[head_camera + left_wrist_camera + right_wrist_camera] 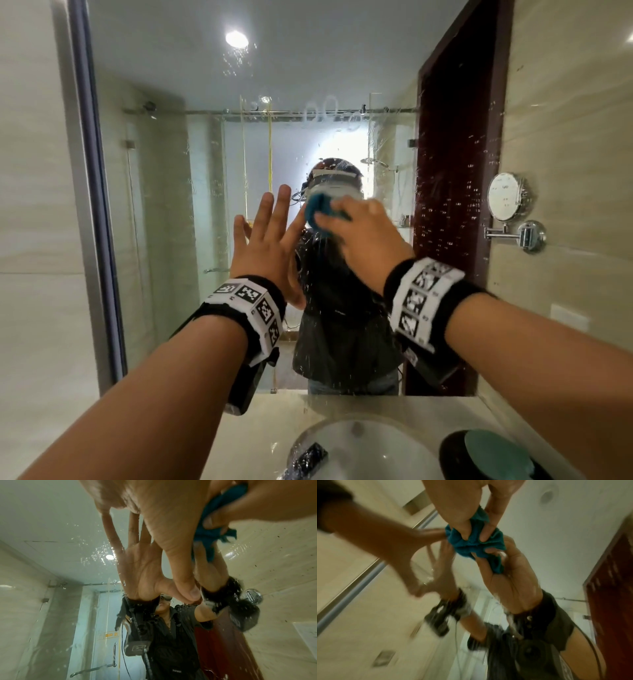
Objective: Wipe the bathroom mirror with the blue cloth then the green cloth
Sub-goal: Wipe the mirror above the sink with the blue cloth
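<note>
The bathroom mirror (205,171) fills the wall ahead and is speckled with water drops. My right hand (359,233) grips the bunched blue cloth (320,214) and presses it against the glass at the centre. In the right wrist view its fingers (471,524) curl round the blue cloth (465,543). My left hand (270,236) lies flat on the mirror just left of the cloth, with its fingers straight and spread. The left wrist view shows that palm (154,513) on the glass, beside the blue cloth (219,507). The green cloth (496,455) lies in a black dish at the lower right.
Below the mirror is a beige counter (281,411) with a white sink (376,452); a dark wet object (308,459) lies at its left edge. A round chrome magnifying mirror (507,200) sticks out from the right wall. The mirror's metal frame (85,205) runs down the left.
</note>
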Demonstrator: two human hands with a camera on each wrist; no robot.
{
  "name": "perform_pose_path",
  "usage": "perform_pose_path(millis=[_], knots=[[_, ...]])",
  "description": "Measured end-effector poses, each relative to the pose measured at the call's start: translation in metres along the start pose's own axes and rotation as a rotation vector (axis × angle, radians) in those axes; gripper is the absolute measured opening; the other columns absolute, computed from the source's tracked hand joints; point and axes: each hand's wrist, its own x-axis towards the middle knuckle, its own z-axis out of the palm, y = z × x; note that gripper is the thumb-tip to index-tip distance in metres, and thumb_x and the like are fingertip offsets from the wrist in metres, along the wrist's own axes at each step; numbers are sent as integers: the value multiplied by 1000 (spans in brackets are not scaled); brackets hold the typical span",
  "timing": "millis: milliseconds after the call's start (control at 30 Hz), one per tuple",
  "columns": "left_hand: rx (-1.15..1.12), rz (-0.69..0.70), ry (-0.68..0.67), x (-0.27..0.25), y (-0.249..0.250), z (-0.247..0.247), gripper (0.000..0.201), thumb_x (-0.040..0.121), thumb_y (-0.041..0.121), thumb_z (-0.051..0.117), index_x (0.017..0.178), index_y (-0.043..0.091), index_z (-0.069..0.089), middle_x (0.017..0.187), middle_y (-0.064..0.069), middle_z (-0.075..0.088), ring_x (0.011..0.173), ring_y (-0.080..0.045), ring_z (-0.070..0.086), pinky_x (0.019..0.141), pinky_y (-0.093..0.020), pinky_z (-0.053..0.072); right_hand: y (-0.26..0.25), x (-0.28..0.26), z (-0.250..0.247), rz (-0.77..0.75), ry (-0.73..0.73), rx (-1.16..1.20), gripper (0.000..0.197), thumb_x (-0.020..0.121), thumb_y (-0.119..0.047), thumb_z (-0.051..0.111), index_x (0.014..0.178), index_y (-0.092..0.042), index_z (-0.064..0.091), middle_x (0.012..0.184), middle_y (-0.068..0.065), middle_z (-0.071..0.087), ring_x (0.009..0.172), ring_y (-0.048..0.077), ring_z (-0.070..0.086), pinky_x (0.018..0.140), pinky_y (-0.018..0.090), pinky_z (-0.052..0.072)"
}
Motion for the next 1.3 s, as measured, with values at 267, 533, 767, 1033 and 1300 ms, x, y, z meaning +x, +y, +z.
perform_pose_path(millis=[267,533,767,1033,1300], knots=[[-19,8,10,-2,0,-1,151,50,61,82,139,31,-37,144,-4,-46,136,-27,-35,113,-60,-2,12,-59,12,-209,-178,-83,54,59,-2,80,105,-27,70,114,9,61,98,33,51,73,47,54],[-23,10,6,-3,0,0,151,49,61,82,139,31,-36,143,-4,-46,136,-27,-36,113,-58,-6,44,-17,-26,175,155,17,42,84,-5,63,122,-25,61,123,7,55,104,32,46,90,33,40],[-17,-11,-16,-5,4,-4,151,50,60,83,138,31,-37,144,-5,-46,136,-28,-35,113,-60,0,29,-96,4,-41,-249,-105,47,72,-9,75,113,-30,67,114,6,60,99,29,57,70,34,51],[-18,-25,-27,-4,6,-2,152,49,64,81,136,31,-40,139,-5,-51,134,-28,-38,113,-61,1,81,-45,-34,282,204,70,36,88,-6,56,119,-23,63,132,4,50,113,23,40,96,8,18],[-16,-49,-34,-6,9,-6,153,49,60,83,137,31,-39,140,-5,-50,135,-29,-36,113,-58,-4,48,-103,11,82,-72,-13,51,72,-1,76,114,-27,66,128,7,52,106,29,47,88,41,50]])
